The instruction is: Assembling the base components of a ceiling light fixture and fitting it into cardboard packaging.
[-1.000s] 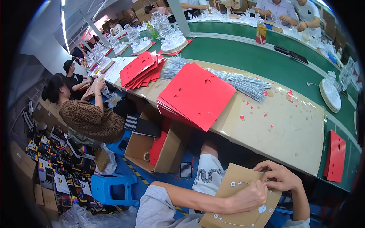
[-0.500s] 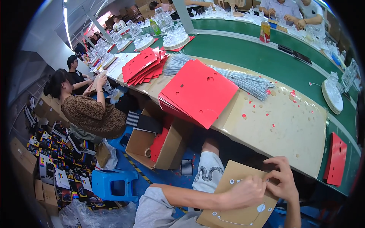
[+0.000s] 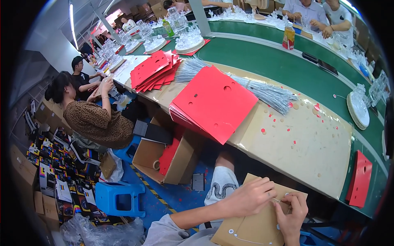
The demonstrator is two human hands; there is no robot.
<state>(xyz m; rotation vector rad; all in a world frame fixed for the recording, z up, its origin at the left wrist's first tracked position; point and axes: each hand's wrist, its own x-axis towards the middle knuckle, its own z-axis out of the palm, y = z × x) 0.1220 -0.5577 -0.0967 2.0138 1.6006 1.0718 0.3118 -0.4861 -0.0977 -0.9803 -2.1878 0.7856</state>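
Observation:
On my lap lies a brown cardboard sheet [image 3: 250, 223], its red side not showing, with small white discs and a thin white wire [image 3: 246, 239] running across it. Over the sheet's upper part my left hand [image 3: 252, 197] is closed, its fingertips bent down; whatever they pinch is hidden. My right hand [image 3: 292, 211] grips the sheet's right side, thumb and forefinger pinched on a short end of white wire [image 3: 276, 200]. Both hands' fingertips nearly meet there. The right hand hides part of a larger white disc.
A stack of red sheets [image 3: 213, 102] overhangs the table edge [image 3: 303, 151]. Behind it lies a bundle of silvery wire ties [image 3: 266, 94]. A cardboard box [image 3: 180, 164] and blue stool [image 3: 119, 199] stand at left. Red sheets [image 3: 360, 178] lie right, beside the green conveyor [image 3: 254, 39].
My left hand has shifted left and up, its fingers less tightly curled. My right hand has come down and left, from raised, spread fingers to a pinch over the sheet.

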